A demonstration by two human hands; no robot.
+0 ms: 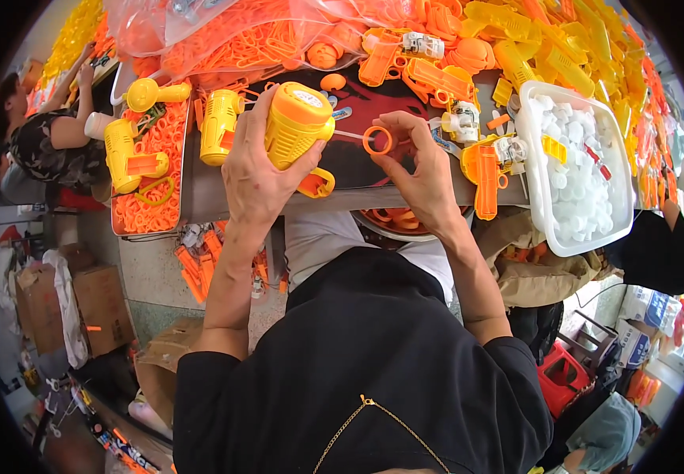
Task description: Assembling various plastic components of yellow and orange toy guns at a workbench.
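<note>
left hand [261,170] grasping a yellow plastic housing [298,130] above the worktop [330,201]'s near edge, right hand [422,170] pinching an orange ring [366,143], white tub [533,150] at near right corner

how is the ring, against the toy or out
Out: right hand holds the ring clear of the toy, pale cord between.

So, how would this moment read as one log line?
left hand: holding yellow-orange plastic toy | right hand: holding orange ring | thin white strand: between toy and ring
</note>
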